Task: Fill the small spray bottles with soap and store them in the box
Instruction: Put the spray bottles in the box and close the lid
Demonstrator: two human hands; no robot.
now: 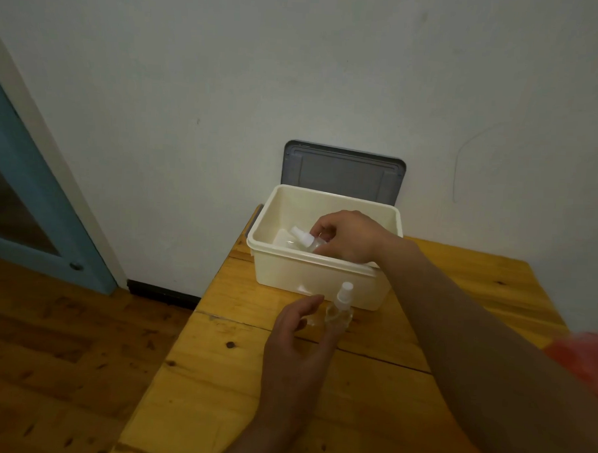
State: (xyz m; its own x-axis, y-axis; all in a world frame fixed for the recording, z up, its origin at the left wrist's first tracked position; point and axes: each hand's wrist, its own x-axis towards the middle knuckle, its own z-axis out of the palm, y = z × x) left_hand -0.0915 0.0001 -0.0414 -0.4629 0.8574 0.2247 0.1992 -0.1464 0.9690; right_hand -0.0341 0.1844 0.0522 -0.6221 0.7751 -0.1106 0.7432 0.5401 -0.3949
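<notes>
A cream plastic box [282, 273] stands open at the far end of the wooden table [250, 378]. My right hand [350, 235] reaches into it, fingers closed around a small clear spray bottle [304, 239] that lies tilted with its white cap pointing left. A second small spray bottle [340, 308] stands upright on the table just in front of the box. My left hand [296, 329] is beside it on its left, fingers apart and curved toward the bottle; whether they touch it is unclear.
The box's grey lid [343, 170] leans against the white wall behind it. The table's left edge drops to a wooden floor [62, 353]. A blue-framed door [24, 197] is at far left. A blurred pink object [583, 355] shows at right.
</notes>
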